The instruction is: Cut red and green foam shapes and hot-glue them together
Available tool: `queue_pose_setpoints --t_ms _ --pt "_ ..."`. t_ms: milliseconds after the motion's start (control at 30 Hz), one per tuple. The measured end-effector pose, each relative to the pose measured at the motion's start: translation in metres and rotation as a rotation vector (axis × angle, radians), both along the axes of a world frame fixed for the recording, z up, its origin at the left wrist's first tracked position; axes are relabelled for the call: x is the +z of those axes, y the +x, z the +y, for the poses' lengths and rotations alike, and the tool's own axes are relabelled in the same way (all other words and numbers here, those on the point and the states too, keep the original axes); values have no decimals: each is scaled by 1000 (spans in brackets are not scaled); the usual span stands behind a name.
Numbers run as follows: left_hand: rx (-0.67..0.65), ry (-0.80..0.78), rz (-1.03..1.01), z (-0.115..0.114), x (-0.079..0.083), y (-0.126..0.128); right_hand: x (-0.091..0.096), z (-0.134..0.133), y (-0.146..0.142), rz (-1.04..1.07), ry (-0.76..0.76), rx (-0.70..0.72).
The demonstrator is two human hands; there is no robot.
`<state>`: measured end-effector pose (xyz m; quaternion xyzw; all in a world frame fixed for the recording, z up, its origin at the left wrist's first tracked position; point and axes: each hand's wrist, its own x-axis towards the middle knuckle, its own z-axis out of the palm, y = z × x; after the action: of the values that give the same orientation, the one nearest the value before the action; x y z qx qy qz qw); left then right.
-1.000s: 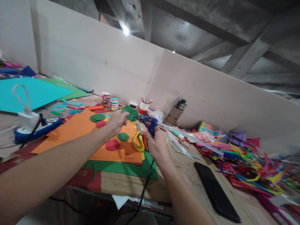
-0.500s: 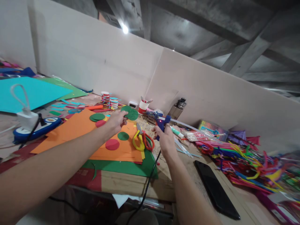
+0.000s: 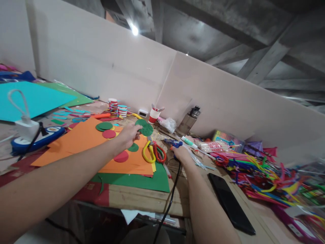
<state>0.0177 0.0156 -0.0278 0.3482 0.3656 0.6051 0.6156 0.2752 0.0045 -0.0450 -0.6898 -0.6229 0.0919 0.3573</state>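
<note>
Between the fingers of my left hand (image 3: 130, 135) are green paper circles (image 3: 146, 129), overlapping and held above the orange sheets (image 3: 138, 164). My right hand (image 3: 181, 154) is closed around a blue glue gun (image 3: 175, 142), low at the table top, its nozzle pointing left and its black cord (image 3: 174, 189) running down over the table edge. Scissors with yellow and red handles (image 3: 154, 151) lie between my hands. A red paper circle (image 3: 121, 156) and another green circle (image 3: 133, 147) rest on the orange paper.
A black phone (image 3: 230, 203) lies right of my right forearm. Colourful pipe cleaners (image 3: 264, 179) are heaped at the right. Behind stand a red and white cup (image 3: 153, 116) and a dark bottle (image 3: 189, 120). A blue power strip (image 3: 38, 139) sits at the left.
My right hand has lowered the glue gun toward the table and turned it. My left hand has shifted slightly right with the green circles, which now show two overlapping more plainly.
</note>
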Motion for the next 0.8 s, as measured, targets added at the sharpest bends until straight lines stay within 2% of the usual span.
queue_pose_setpoints --t_ms 100,200,300,467,700,800 --pt "-14 12 11 -1 0 1 11 -10 -15 77 3 -54" --pt "-49 29 21 -3 0 3 20 -21 -41 206 -6 74" --pt "-102 47 15 -6 -1 6 20 -28 -70 388 -64 219" --pt "-170 71 9 -9 -2 10 15 -33 -93 705 -70 320" --pt "-215 71 -27 -14 3 10 17 -34 -91 830 -34 221" --pt "-149 174 50 -15 3 8 15 -33 -87 836 -30 157"
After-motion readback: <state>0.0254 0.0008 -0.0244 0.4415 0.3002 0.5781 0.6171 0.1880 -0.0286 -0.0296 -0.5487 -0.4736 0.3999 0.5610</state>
